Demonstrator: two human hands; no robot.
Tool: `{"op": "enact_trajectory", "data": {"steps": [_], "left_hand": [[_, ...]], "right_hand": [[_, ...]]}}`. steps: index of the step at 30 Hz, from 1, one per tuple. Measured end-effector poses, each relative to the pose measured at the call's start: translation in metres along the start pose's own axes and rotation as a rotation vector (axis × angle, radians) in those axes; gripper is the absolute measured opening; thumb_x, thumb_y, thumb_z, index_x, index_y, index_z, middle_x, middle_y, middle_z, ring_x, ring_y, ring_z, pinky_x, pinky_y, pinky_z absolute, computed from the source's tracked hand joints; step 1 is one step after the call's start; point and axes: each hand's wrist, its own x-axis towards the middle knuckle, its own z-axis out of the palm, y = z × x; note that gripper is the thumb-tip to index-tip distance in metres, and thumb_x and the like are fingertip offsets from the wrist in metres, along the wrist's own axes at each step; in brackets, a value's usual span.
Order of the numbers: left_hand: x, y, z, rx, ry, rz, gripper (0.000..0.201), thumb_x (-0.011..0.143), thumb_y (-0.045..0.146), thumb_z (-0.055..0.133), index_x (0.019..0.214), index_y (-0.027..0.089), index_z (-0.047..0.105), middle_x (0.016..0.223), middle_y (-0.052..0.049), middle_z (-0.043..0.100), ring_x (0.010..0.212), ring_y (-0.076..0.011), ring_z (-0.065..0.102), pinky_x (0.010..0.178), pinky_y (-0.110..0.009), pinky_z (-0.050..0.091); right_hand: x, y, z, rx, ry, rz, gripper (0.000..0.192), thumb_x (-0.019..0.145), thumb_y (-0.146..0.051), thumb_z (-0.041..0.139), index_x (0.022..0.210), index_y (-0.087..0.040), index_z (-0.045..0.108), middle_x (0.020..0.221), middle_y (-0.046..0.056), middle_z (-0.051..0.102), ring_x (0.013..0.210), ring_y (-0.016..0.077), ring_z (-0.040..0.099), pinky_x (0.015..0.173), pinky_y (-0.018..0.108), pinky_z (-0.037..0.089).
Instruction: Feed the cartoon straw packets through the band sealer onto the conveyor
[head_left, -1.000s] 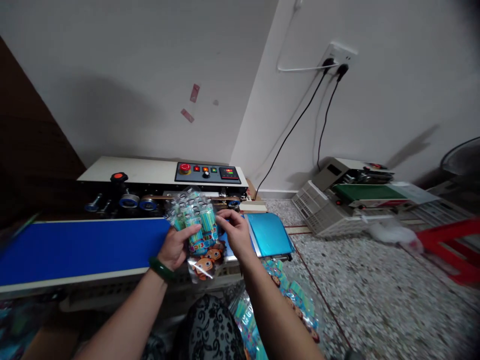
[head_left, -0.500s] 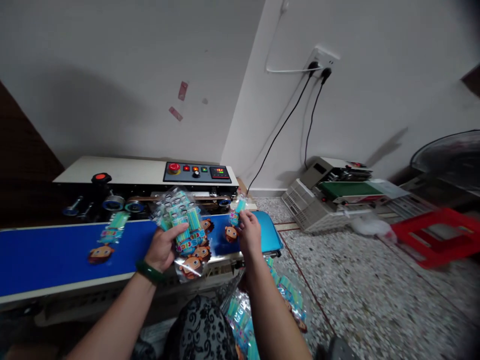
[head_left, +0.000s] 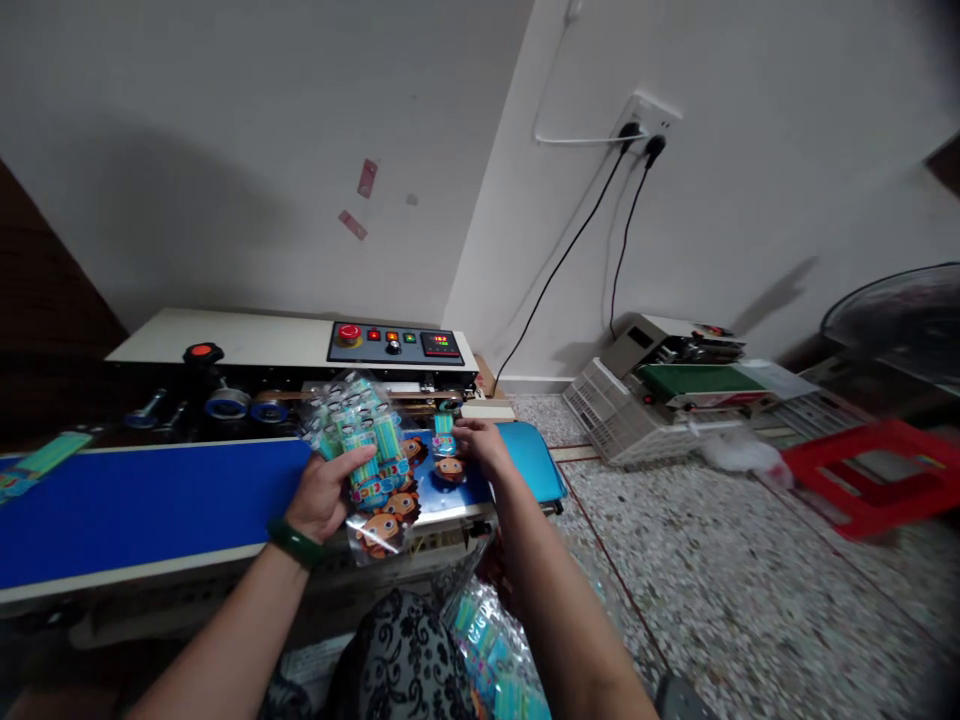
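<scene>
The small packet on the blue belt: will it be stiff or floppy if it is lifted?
The packet looks like thin glossy film, so probably floppy, light and somewhat slippery. Lying flat on the belt, it seems unlikely to roll.

A speckled floor (head_left: 735, 590) runs to the right of the machine. On it, against the white wall (head_left: 225, 150), sits a second sealer (head_left: 667, 395) with a green belt, tilted slightly. Two black cords (head_left: 592, 215) climb from behind it to a wall socket (head_left: 646, 118), where a white cable loops off to the left. A red plastic stool (head_left: 874, 470) lies just right of that sealer, with a crumpled clear bag (head_left: 739, 452) between them. A fan guard (head_left: 896, 325) shows at the far right edge. Two small pink tape scraps (head_left: 358, 200) stick to the wall. A dark brown panel (head_left: 45, 330) fills the left edge.
</scene>
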Motion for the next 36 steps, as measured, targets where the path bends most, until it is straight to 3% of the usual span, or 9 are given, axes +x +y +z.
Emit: {"op": "enact_trajectory", "data": {"steps": [3,5,7,10,14,22,27,32,36], "left_hand": [[0.002,-0.002,0.0,0.008,0.009,0.025,0.047,0.058,0.014,0.073,0.103,0.016,0.06,0.084,-0.004,0.07,0.073,-0.0217,0.066,0.07,-0.037,0.054],[0.002,-0.003,0.001,0.018,0.012,0.045,0.042,0.059,0.016,0.072,0.1,0.015,0.061,0.085,-0.005,0.07,0.075,-0.0219,0.066,0.071,-0.036,0.054],[0.002,-0.005,0.002,0.032,0.02,0.077,0.038,0.06,0.018,0.072,0.096,0.013,0.062,0.084,-0.005,0.07,0.076,-0.0223,0.065,0.071,-0.034,0.053],[0.0,-0.006,0.006,0.047,0.014,0.104,0.036,0.059,0.019,0.073,0.093,0.013,0.063,0.084,-0.004,0.07,0.08,-0.0226,0.065,0.071,-0.032,0.052],[-0.002,-0.005,0.008,0.026,-0.027,0.078,0.036,0.057,0.017,0.074,0.091,0.015,0.064,0.079,-0.003,0.07,0.083,-0.0231,0.064,0.075,-0.033,0.051],[0.0,-0.008,0.009,0.018,0.029,0.039,0.038,0.055,0.018,0.075,0.091,0.014,0.065,0.077,-0.004,0.07,0.076,-0.0219,0.065,0.077,-0.035,0.05],[-0.004,-0.013,0.015,0.063,-0.022,0.057,0.038,0.056,0.017,0.075,0.092,0.014,0.064,0.083,-0.005,0.07,0.076,-0.0204,0.065,0.074,-0.032,0.051],[-0.005,-0.013,0.017,0.047,0.029,0.054,0.042,0.054,0.018,0.075,0.094,0.013,0.063,0.082,-0.005,0.07,0.075,-0.0227,0.066,0.07,-0.033,0.053],[-0.002,-0.007,0.012,0.047,0.068,0.052,0.048,0.051,0.018,0.077,0.097,0.014,0.063,0.078,-0.004,0.071,0.072,-0.0223,0.066,0.069,-0.034,0.054]], "right_hand": [[-0.021,-0.005,0.017,-0.029,0.034,-0.156,0.022,0.061,-0.035,0.063,0.064,-0.018,0.051,0.053,-0.004,0.051,0.046,0.0085,0.045,0.046,0.022,0.036],[-0.045,-0.009,0.029,-0.131,-0.041,-0.326,0.025,0.065,-0.042,0.061,0.067,-0.019,0.052,0.06,-0.003,0.053,0.054,0.0104,0.048,0.051,0.023,0.037],[-0.069,-0.012,0.04,-0.305,-0.143,-0.473,0.031,0.06,-0.044,0.066,0.076,-0.02,0.055,0.069,-0.001,0.056,0.063,0.0127,0.05,0.057,0.024,0.038],[-0.089,-0.012,0.053,-0.507,-0.171,-0.536,0.047,0.048,-0.043,0.073,0.085,-0.021,0.055,0.08,0.0,0.057,0.07,0.0151,0.05,0.06,0.025,0.037],[-0.085,-0.007,0.054,-0.479,-0.207,-0.521,0.036,0.058,-0.043,0.068,0.085,-0.021,0.056,0.078,0.0,0.058,0.069,0.0145,0.049,0.061,0.025,0.038],[-0.077,-0.006,0.038,0.028,-0.319,-0.295,0.026,0.07,-0.036,0.059,0.091,-0.02,0.061,0.088,0.001,0.065,0.081,0.0169,0.058,0.074,0.028,0.045],[-0.079,-0.004,0.036,-0.03,-0.395,-0.31,0.023,0.069,-0.032,0.062,0.089,-0.021,0.063,0.093,0.001,0.064,0.086,0.0172,0.057,0.078,0.028,0.045],[-0.076,-0.001,0.033,0.14,-0.217,-0.243,0.026,0.065,-0.033,0.064,0.086,-0.019,0.06,0.086,0.002,0.066,0.078,0.0169,0.06,0.072,0.029,0.047],[-0.058,0.002,0.01,0.272,0.039,-0.148,0.035,0.056,-0.027,0.069,0.085,-0.02,0.051,0.073,0.0,0.065,0.061,0.0153,0.061,0.059,0.028,0.049]]}}
